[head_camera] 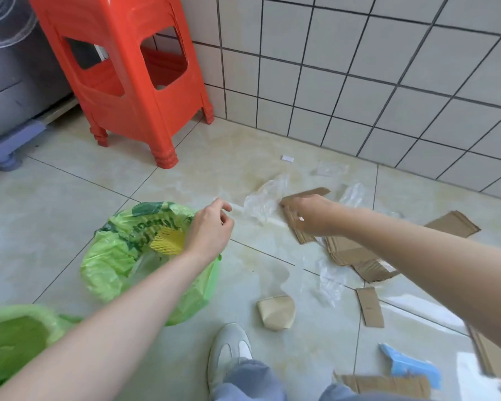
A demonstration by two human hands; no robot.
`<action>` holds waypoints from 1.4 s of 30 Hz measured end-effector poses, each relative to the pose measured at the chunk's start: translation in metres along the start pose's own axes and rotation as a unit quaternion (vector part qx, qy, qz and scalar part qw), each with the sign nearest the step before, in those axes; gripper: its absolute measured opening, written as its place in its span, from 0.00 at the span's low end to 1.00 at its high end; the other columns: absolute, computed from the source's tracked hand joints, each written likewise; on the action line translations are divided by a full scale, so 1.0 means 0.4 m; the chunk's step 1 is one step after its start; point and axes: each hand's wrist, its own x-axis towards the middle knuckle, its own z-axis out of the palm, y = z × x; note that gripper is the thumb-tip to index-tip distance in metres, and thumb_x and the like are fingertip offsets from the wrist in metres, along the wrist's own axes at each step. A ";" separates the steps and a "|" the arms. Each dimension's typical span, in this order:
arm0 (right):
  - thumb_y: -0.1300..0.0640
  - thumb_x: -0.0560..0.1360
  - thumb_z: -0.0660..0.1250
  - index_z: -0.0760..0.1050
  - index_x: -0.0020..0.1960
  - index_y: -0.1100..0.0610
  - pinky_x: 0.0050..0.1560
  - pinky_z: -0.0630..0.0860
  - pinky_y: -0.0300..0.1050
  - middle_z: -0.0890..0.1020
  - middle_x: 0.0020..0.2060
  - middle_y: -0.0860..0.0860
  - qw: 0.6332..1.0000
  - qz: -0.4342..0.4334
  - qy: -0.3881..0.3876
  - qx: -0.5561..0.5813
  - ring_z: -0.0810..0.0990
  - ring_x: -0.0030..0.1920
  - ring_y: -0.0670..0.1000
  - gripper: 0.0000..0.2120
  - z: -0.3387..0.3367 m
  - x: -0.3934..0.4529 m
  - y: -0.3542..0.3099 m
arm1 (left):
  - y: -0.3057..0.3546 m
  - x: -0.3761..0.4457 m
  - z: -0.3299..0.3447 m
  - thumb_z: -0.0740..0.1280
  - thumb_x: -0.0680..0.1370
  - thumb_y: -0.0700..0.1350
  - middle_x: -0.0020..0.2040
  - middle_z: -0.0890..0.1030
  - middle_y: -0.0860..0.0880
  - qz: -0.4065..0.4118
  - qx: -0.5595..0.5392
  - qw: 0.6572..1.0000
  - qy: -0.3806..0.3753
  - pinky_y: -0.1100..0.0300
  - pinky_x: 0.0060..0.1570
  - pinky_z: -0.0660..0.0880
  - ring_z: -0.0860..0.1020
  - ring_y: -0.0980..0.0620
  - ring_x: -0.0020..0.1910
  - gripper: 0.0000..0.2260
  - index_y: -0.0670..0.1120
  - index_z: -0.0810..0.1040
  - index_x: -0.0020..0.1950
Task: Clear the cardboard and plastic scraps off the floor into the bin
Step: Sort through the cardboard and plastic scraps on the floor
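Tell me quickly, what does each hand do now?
Left hand: fingers loosely curled, holding nothing, above the bin.
Right hand: on a cardboard piece; grip cannot be told.

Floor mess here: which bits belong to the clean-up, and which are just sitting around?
Part of the job:
cardboard pieces
clear plastic scraps
blue plastic scrap
green-lined bin
right hand on the cardboard
left hand above the bin

Just there:
red stool
grey appliance
shoe
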 end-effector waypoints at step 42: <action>0.59 0.75 0.62 0.57 0.69 0.57 0.52 0.73 0.50 0.72 0.56 0.54 0.967 0.227 0.076 0.092 0.70 0.57 0.57 0.25 0.524 0.298 0.397 | -0.110 0.441 0.545 0.64 0.77 0.48 0.74 0.58 0.43 -0.088 0.203 0.957 -0.189 0.49 0.65 0.64 0.60 0.38 0.70 0.21 0.41 0.67 0.67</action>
